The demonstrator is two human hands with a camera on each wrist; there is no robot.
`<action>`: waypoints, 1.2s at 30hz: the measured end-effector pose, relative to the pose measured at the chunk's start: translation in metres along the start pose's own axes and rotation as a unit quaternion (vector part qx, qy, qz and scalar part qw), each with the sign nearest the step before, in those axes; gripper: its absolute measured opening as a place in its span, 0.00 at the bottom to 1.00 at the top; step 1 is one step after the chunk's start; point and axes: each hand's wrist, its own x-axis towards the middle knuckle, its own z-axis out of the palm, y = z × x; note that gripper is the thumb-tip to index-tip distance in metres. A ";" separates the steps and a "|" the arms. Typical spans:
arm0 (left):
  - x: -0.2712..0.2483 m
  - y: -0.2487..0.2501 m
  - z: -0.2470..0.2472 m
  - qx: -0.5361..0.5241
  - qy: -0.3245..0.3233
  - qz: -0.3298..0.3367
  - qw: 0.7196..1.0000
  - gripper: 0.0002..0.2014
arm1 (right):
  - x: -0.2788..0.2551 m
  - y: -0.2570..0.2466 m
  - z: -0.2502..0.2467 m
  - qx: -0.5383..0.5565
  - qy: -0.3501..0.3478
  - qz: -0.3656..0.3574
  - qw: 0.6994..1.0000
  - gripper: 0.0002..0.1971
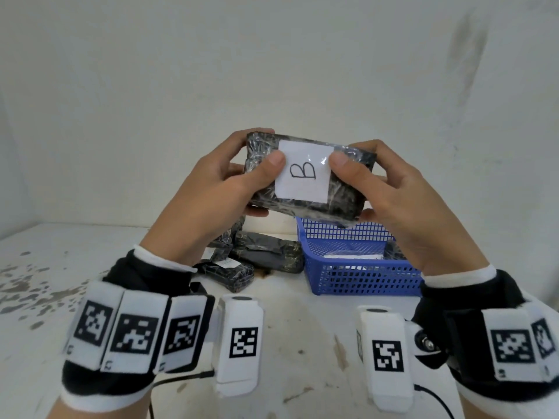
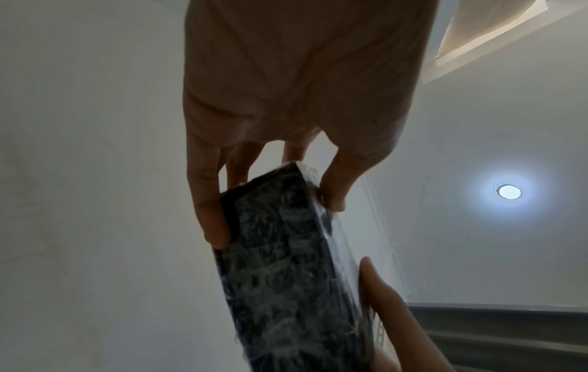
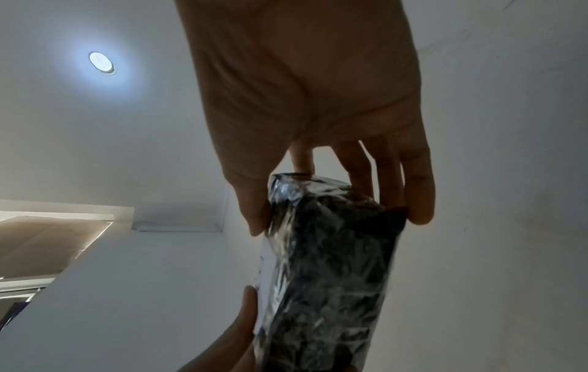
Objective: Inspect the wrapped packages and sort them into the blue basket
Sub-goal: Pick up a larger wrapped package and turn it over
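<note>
Above the white desk (image 1: 287,313), left hand (image 1: 211,189) and right hand (image 1: 402,192) clamp their fingers on the package (image 1: 305,176) ends, its long axis level, blue basket (image 1: 357,276) below, nearer the right hand.

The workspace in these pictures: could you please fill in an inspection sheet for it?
Surface: white table, stained with dark flecks at the left.
Job's things: wrapped package with a white label marked B, held up above the table; loose packages piled left of the blue basket; the basket holds at least one package.
Clutter: nothing seen.
Hands: left hand and right hand each grip one end of the package, thumbs on the label's edges.
Cables: black cable from the left wrist unit; another by the right.
Surroundings: white wall; ceiling light.
</note>
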 end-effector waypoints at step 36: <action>0.004 -0.030 0.046 0.009 0.021 -0.035 0.999 0.30 | -0.010 0.030 -0.031 -0.020 -0.098 0.098 0.990 0.28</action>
